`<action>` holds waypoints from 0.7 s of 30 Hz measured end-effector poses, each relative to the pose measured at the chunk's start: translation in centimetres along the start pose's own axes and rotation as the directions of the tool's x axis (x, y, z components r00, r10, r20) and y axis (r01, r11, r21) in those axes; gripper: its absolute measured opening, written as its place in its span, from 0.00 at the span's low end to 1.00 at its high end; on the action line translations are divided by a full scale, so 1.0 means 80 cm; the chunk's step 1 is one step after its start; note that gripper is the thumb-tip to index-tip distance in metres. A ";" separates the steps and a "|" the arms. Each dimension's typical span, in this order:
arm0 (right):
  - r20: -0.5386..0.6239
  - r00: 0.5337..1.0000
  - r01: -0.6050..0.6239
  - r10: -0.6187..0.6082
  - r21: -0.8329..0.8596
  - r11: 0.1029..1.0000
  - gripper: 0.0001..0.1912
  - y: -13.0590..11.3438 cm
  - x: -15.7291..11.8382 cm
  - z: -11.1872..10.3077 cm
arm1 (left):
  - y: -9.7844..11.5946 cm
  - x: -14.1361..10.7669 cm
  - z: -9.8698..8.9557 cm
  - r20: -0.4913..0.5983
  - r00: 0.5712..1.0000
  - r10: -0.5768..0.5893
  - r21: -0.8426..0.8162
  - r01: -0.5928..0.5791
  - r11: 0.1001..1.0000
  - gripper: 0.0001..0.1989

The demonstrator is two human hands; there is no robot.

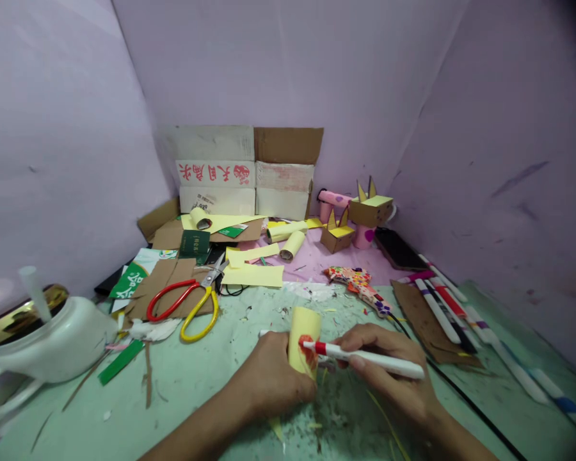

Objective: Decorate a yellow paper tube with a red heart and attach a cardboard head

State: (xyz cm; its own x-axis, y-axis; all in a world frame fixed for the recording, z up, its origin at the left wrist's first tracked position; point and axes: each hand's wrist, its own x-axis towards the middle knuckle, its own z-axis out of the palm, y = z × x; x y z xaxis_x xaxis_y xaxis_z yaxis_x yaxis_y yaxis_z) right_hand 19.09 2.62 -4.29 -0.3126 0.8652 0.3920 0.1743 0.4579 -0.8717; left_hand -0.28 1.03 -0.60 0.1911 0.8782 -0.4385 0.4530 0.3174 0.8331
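Observation:
My left hand (273, 378) is closed around the lower part of a yellow paper-covered tube (304, 320), which stands nearly upright above the table. A red-orange patch of colouring shows on the tube's side. Between the fingers of my right hand (388, 358) is a white marker pen (365, 357) with a red band, its tip touching the coloured patch. A white stick-like end pokes out behind my left hand; the rest of it is hidden. A patterned glue gun (360, 286) lies beyond my right hand, its black cord running under the right forearm.
Scissors (206, 282) with red and yellow handles lie on cardboard at left, near a white mug (62, 339). Yellow tubes (292, 245) and paper strips (254, 276) lie at the back. Cardboard animal figures (370, 211), a phone (399, 248) and several markers (436, 310) occupy the right.

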 end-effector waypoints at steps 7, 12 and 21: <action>-0.024 1.000 0.005 -0.004 0.024 1.000 0.07 -0.003 0.001 0.003 | -0.004 0.006 0.000 0.018 1.000 0.012 -0.030 -0.011 0.999 0.10; -0.019 1.000 -0.005 0.006 0.038 0.999 0.07 -0.002 0.001 0.003 | -0.004 0.004 -0.003 0.024 1.000 -0.019 -0.028 0.019 0.999 0.11; -0.003 1.000 0.007 -0.007 0.060 0.998 0.06 -0.007 0.006 0.000 | -0.003 0.004 -0.003 0.044 0.999 -0.029 -0.086 0.032 0.996 0.09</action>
State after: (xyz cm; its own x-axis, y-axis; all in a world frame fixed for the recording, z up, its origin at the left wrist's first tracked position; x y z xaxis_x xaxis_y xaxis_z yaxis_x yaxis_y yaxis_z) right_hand 18.83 2.75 -3.61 -0.3108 0.8626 0.3992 0.1160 0.4513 -0.8848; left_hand -0.54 1.35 -0.83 0.2165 0.8521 -0.4766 0.3821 0.3753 0.8445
